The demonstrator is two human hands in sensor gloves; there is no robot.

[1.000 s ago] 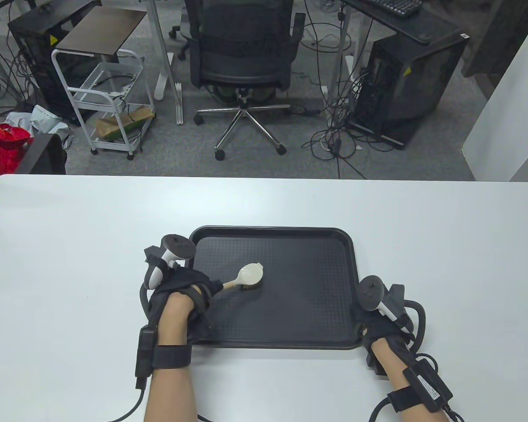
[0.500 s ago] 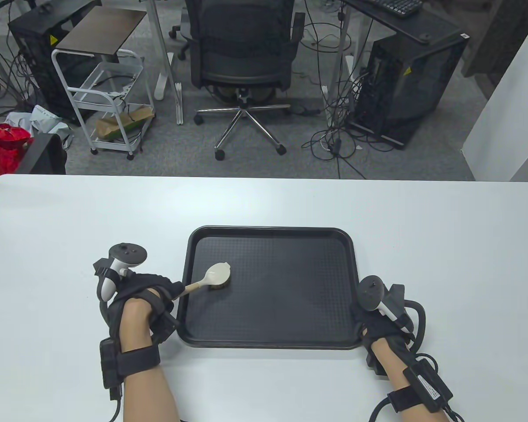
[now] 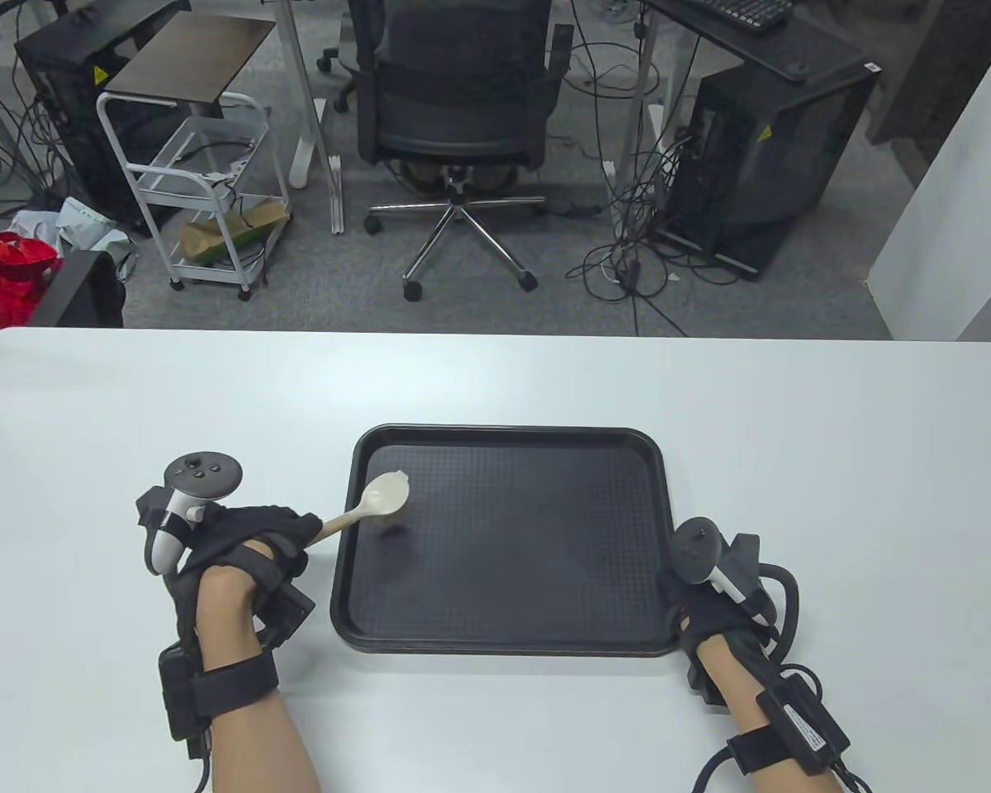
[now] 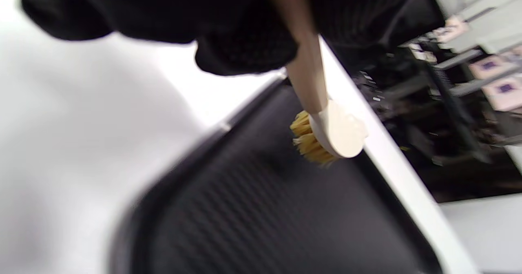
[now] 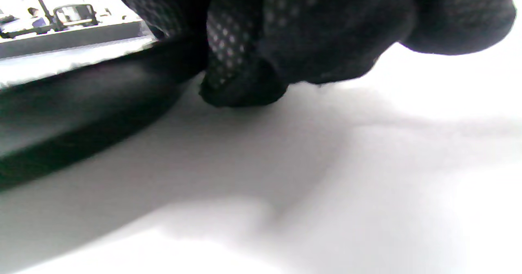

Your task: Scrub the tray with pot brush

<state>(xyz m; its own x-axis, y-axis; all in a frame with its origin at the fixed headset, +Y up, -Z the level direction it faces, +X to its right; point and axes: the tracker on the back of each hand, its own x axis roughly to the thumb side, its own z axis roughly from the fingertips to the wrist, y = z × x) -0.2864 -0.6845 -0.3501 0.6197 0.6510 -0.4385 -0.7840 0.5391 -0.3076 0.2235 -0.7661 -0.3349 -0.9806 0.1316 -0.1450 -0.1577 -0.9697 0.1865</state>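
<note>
Gripping the pot brush (image 3: pixel 372 505) by its handle, the left hand (image 3: pixel 248 549) hovers beside the tray (image 3: pixel 504 644), bristles lifted above its left floor. Right hand (image 3: pixel 714 607) grips the tray's right rim on the worktop (image 3: pixel 793 429).

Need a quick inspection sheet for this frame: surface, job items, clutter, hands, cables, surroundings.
Surface: white table, no spills seen.
Job's things: black tray lies flat near the front edge; pot brush sits over its left far corner, bristles down, contact unclear.
Clutter: nothing seen on the table.
Grippers: left hand grips the brush handle, left of the tray; right hand rests at the tray's near right corner, fingers against the rim.
Cables: glove leads trail off the front edge; loose wires on the floor.
Surroundings: office chair, white cart, computer towers behind.
</note>
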